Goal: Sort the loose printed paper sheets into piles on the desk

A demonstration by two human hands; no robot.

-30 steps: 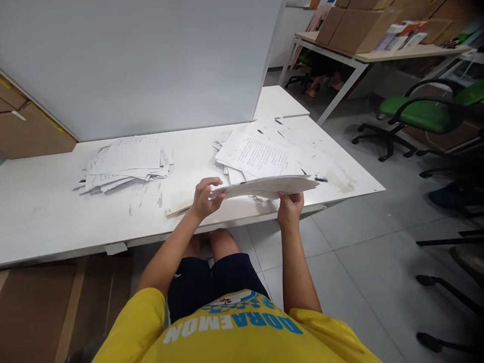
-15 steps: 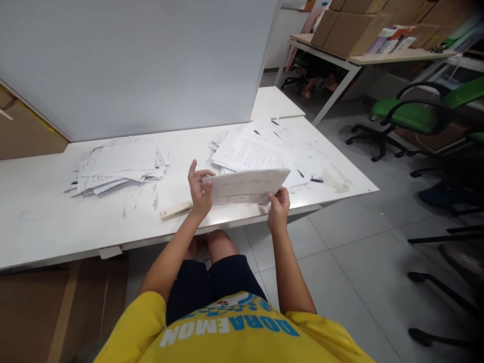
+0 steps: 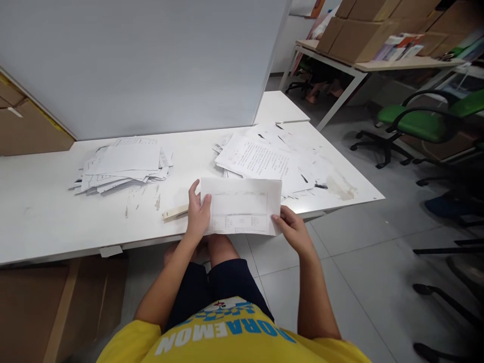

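Observation:
A printed paper sheet (image 3: pixel 242 205), perhaps more than one layer, is held up over the table's front edge with its printed face towards me. My left hand (image 3: pixel 198 214) grips its left edge, thumb in front and fingers behind. At the lower right corner, my right hand (image 3: pixel 297 231) pinches the paper between thumb and fingers. A cream-coloured stapler-like object (image 3: pixel 175 212) lies beside my left hand, its right end hidden. Behind the held paper rests a loose pile of printed sheets (image 3: pixel 257 156). Farther left sits another untidy stack of papers (image 3: pixel 126 164).
The white table (image 3: pixel 45 212) has dark marks on its right part and a tall grey-white panel (image 3: pixel 151 65) along its back. A cardboard box (image 3: pixel 34 128) stands at the left. Green chairs (image 3: pixel 416 121) and a second table with cardboard boxes (image 3: pixel 359 40) are at the right.
The held paper has tipped from a slant to face me and come lower and closer. My right hand has shifted right and down along with it.

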